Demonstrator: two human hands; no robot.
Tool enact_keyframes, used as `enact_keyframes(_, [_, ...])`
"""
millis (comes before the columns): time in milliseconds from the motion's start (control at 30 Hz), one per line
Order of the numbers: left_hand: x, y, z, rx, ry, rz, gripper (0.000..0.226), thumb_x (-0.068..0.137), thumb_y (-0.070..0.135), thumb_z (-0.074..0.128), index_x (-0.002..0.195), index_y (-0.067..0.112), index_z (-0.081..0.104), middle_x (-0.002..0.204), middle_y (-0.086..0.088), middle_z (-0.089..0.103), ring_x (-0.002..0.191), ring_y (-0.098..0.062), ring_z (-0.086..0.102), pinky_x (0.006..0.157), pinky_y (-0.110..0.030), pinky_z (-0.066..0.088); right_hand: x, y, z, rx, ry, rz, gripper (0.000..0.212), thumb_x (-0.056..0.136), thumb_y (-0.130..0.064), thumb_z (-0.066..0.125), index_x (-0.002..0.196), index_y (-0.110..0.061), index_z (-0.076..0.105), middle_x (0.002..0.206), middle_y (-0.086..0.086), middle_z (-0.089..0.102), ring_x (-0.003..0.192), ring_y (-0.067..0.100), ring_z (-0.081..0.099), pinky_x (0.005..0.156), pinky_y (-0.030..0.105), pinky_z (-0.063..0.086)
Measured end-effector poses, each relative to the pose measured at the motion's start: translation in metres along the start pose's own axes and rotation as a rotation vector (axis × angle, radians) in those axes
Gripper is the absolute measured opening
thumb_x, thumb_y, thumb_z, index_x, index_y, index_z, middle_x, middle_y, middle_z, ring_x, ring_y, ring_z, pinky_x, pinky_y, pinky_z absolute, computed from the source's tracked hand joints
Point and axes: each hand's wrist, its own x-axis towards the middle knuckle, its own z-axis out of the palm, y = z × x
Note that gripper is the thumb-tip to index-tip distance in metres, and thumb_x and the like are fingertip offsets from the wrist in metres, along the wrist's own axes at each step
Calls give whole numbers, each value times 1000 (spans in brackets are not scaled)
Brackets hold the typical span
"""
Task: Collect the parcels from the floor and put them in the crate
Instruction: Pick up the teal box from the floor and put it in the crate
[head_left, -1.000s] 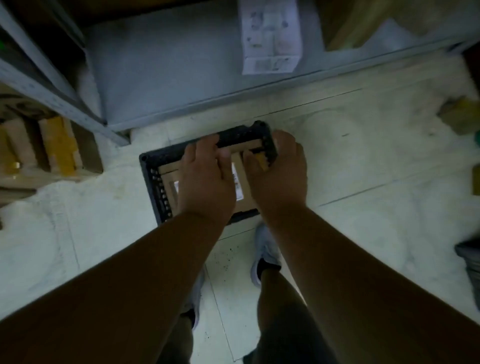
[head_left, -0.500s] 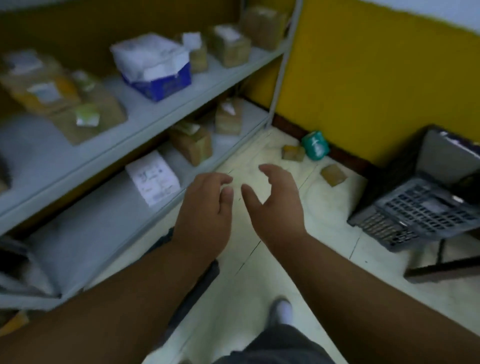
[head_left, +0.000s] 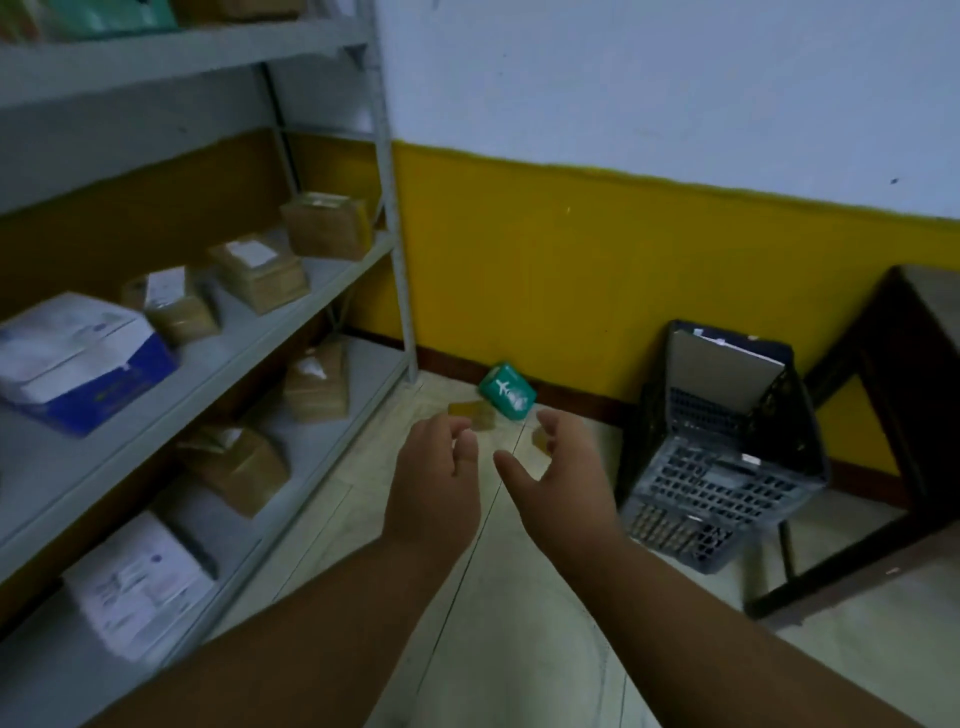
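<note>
Parcels lie on the pale tiled floor (head_left: 498, 613) near the foot of the yellow-and-white wall (head_left: 597, 270): a teal box with a white aeroplane print (head_left: 507, 391), tilted against the dark skirting, a small tan cardboard parcel (head_left: 474, 413) just in front of it, and a second small tan parcel (head_left: 540, 439) partly hidden behind the right hand's fingers. All 3 sit close together, well ahead of the person.

Both arms reach forward over the floor. The left hand (head_left: 434, 488) is empty, its fingers loosely curled downward and its thumb beside them. The right hand (head_left: 563, 480) is also empty, fingers relaxed and slightly bent, thumb spread toward the left hand. The 2 hands are near each other but apart, and neither touches a parcel.

To the right, a dark perforated plastic crate (head_left: 722, 467) stands tipped against the wall with a flat grey board (head_left: 722, 369) leaning inside it. Just beside it is a dark wooden table (head_left: 893, 415), one leg close to the crate.

On the left runs a grey metal shelving unit (head_left: 395, 249). Its shelves carry several brown cardboard boxes with white labels (head_left: 260, 273), a white-and-blue package (head_left: 72, 358), and on the lowest shelf a white printed mailer (head_left: 135, 587).
</note>
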Motion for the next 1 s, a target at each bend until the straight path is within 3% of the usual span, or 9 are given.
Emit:
enact_keyframes(200, [100, -17, 42, -38, -1, -30, 20, 103, 25, 41, 112, 17, 58, 102, 2, 54, 94, -12, 52, 77, -24, 39, 98, 7, 12, 50, 47, 85, 68, 83, -41, 76, 141, -27, 42, 137, -3, 49, 125, 14, 48, 104, 39, 46])
enact_keyframes(367, [215, -47, 72, -87, -33, -35, 9, 103, 26, 41, 102, 28, 49, 97, 7, 50, 86, -5, 48, 66, -12, 34, 212, -1, 43, -18, 77, 75, 72, 83, -40, 77, 143, -27, 40, 137, -4, 47, 124, 13, 49, 101, 36, 47])
enact_keyframes(500, [324, -70, 89, -49, -102, 19, 16, 103, 25, 41, 106, 21, 55, 100, 0, 54, 89, -12, 51, 67, -22, 37, 306, -9, 75, -29, 91, 135, 71, 82, -41, 77, 142, -34, 40, 137, -7, 46, 121, 12, 54, 93, 41, 55])
enact_keyframes(600, [396, -85, 99, -51, -149, 87, 21, 103, 21, 41, 111, 15, 60, 104, -1, 55, 92, -13, 50, 69, -17, 37, 365, -13, 96, -18, 115, 199, 67, 84, -41, 75, 141, -35, 41, 141, -7, 39, 120, 11, 53, 93, 37, 55])
enact_keyframes(700, [452, -99, 119, -22, -186, 58, 23, 103, 23, 40, 113, 14, 59, 105, 0, 53, 93, -12, 48, 70, -23, 35, 416, -10, 114, -13, 105, 240, 67, 84, -42, 75, 141, -37, 40, 144, -8, 35, 122, 9, 48, 97, 31, 51])
enact_keyframes(867, [524, -135, 181, -14, -250, -2, 21, 103, 19, 42, 111, 13, 60, 104, 0, 54, 94, -14, 51, 68, -11, 32, 503, 28, 150, -24, 112, 307, 68, 84, -40, 75, 143, -33, 41, 141, -7, 41, 122, 9, 48, 99, 31, 50])
enact_keyframes(1000, [585, -185, 251, 28, -289, -32, 22, 103, 19, 40, 114, 14, 58, 104, 1, 53, 95, -14, 51, 71, -21, 36, 578, 89, 195, -48, 73, 380, 69, 84, -42, 75, 142, -29, 40, 137, -7, 47, 122, 9, 48, 98, 30, 49])
